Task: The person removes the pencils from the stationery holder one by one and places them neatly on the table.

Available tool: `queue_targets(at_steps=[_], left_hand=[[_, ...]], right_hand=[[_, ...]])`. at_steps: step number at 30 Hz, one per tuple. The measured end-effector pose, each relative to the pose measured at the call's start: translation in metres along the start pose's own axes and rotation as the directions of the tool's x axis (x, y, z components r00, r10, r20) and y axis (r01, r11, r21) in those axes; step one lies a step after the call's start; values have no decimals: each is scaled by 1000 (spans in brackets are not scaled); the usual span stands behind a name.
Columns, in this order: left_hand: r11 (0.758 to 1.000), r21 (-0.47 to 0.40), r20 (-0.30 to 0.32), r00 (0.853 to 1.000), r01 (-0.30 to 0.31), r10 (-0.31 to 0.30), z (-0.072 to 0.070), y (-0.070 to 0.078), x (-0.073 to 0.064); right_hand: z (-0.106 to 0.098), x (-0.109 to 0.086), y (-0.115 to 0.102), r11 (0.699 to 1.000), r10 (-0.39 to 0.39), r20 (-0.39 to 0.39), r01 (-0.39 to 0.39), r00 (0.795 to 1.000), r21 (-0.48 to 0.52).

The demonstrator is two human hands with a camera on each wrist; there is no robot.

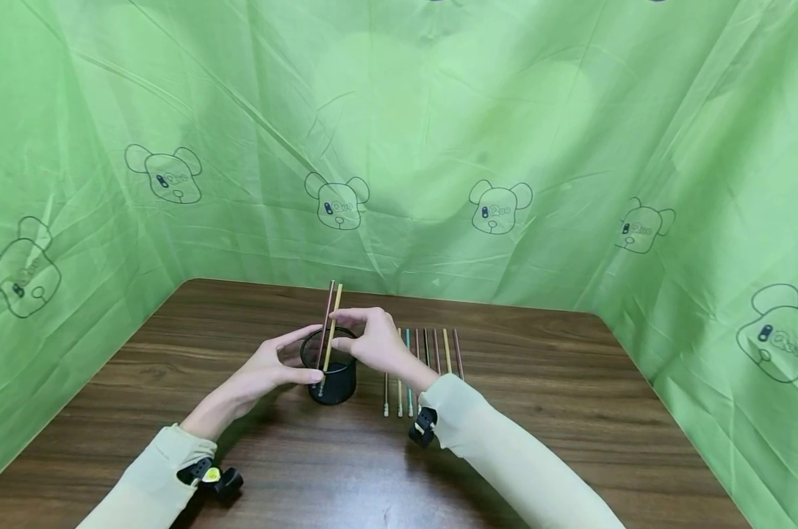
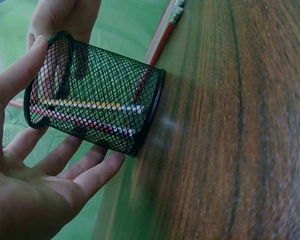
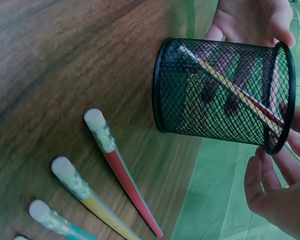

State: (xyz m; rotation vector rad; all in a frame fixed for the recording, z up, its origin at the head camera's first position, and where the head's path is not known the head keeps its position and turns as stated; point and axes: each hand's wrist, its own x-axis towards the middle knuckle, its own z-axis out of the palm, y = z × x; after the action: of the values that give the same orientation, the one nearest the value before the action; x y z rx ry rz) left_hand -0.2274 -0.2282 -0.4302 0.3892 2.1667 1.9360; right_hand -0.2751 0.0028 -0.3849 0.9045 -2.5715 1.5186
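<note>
A black mesh pencil cup [image 1: 333, 386] stands on the table. My left hand [image 1: 271, 365] grips its left side; the left wrist view shows the thumb [image 2: 32, 60] at the rim and the fingers spread along the mesh. Inside lean a red pencil [image 1: 327, 319] and a yellow pencil [image 1: 336, 303], eraser ends down near the base. My right hand [image 1: 375, 342] hovers over the rim, thumb and forefinger parted beside the yellow pencil. To the right lies a row of several pencils, among them a red pencil [image 3: 130, 182], a yellow one [image 3: 102, 212] and a teal one [image 1: 408, 367].
The row of pencils lies partly under my right forearm [image 1: 498, 448], eraser ends towards me. Brown wood grain covers the table [image 1: 558, 411]. Green cloth [image 1: 425, 147] with bear drawings hangs behind it and along both sides.
</note>
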Motion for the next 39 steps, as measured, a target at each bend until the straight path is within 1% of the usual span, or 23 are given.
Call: queue_targets(at_steps=[7,14,17,22,24,31,34,39], left_hand=[[1000,-3,-9,1000,9,-9,0,0,-1],[1000,-8,7,1000,3,-3,0,0,1],[1000,-9,7,1000,4,-4,0,0,0],[1000,-1,-1,1000,9,-9,-1,0,-1],[1000,0,-4,1000,14,-14,0,0,0],[1000,9,-11,1000,13,-13,-1,0,-1],[1000,2,-3,1000,7,-7,-1,0,-1],[1000,-15,9,1000,5,-5,0,1,-1]], right_hand=[[6,1,2,1000,14,-2,-14,1000,24],[3,4,3,1000,0,-49,-1,999,-5],[4,4,5,1000,5,-44,-5,999,1],[8,4,6,999,36,-22,-35,999,22],[9,4,6,999,42,-21,-42,999,15],[11,5,4,999,34,-21,-34,999,-8],[12,6,4,999,34,-61,-34,998,-4],[11,6,6,1000,26,-175,-26,984,-2]])
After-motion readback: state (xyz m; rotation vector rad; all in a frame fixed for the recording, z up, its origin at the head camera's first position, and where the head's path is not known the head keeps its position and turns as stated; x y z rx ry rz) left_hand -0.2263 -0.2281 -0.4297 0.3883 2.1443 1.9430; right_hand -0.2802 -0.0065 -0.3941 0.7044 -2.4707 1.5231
